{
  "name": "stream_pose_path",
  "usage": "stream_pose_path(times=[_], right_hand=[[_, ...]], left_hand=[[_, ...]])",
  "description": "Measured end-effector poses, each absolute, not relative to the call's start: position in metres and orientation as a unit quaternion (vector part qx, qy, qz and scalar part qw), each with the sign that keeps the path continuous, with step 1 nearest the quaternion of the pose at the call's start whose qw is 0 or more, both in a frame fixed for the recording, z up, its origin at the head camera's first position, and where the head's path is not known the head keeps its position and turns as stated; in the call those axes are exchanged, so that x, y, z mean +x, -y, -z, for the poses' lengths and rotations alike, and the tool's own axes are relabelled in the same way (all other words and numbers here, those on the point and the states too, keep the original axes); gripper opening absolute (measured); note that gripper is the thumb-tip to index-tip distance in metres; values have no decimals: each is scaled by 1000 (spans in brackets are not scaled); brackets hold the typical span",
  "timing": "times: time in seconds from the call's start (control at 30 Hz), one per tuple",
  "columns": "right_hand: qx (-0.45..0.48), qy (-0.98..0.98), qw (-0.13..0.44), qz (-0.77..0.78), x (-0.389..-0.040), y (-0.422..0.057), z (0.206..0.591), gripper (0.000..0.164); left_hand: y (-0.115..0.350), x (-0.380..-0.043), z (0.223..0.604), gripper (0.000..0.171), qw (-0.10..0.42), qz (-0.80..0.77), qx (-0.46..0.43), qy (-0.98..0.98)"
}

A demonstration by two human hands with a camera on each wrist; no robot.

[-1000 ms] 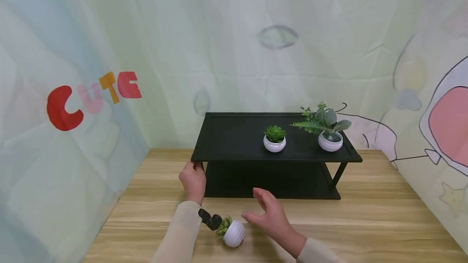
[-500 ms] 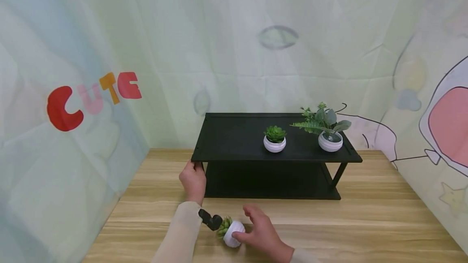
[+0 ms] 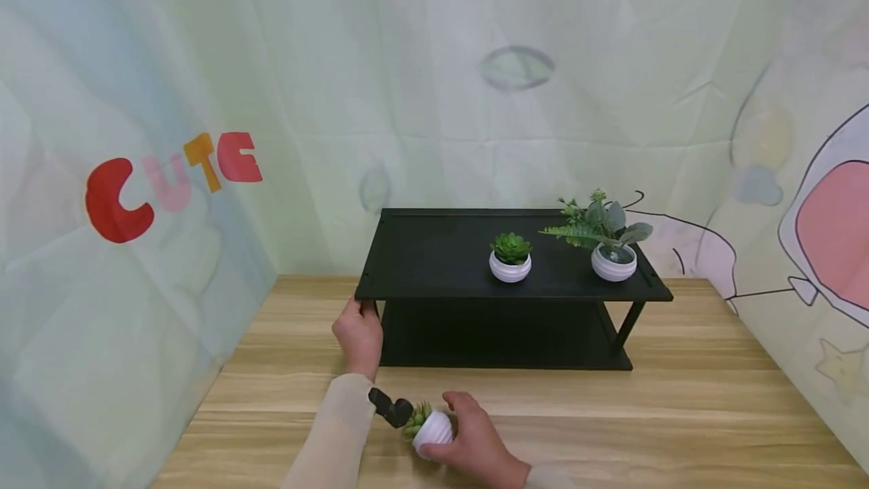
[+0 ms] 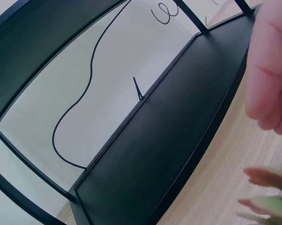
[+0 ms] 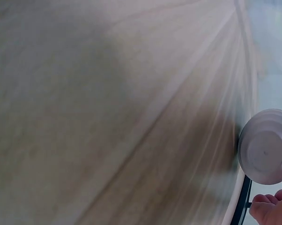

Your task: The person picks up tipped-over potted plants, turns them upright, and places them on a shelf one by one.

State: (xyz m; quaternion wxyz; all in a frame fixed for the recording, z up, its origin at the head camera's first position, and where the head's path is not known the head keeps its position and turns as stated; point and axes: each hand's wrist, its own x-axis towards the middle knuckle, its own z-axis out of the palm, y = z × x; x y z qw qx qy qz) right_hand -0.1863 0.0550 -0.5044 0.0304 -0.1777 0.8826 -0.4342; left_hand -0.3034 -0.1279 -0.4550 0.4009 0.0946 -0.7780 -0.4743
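On the table, a succulent in a white ribbed pot [image 3: 433, 432] lies tipped on its side, its leaves toward the left forearm. My right hand [image 3: 475, 440] holds the pot, thumb across its front and fingers behind. The right wrist view shows the pot's round base [image 5: 265, 150]. My left hand [image 3: 360, 334] grips the left front post of a black two-tier shelf [image 3: 434, 255], just under the top board. In the left wrist view, the lower board [image 4: 164, 126] stretches away beside blurred fingers [image 4: 270, 70] and reddish-green leaf tips [image 4: 267, 187].
A small green succulent in a white pot [image 3: 510, 266] stands on the top board. Right of it is a taller leafy plant in a white pot [image 3: 614, 262]. A black device [image 3: 391, 407] sits on the left sleeve. Printed cloth [image 3: 434, 96] hangs behind the wooden table [image 3: 679, 413].
My right hand has come down and left from in front of the shelf to the fallen pot and taken hold of it. The pot has turned slightly. My left hand stays at the post.
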Motion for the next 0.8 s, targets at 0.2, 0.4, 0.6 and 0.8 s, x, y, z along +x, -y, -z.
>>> stream_pose_path(times=[0.2, 0.4, 0.6, 0.8], right_hand=[[-195, -880, 21, 432, -184, -52, 510, 72], [-210, -875, 11, 437, -185, -51, 512, 58], [-209, -882, 36, 421, -187, -51, 507, 54], [-204, -891, 47, 403, -190, -49, 504, 51]], left_hand=[[127, -303, 455, 16, 401, 467, 99, 782], [126, -303, 453, 16, 412, 462, 91, 780], [127, -304, 455, 16, 417, 457, 88, 781], [127, -304, 455, 16, 407, 461, 97, 782]])
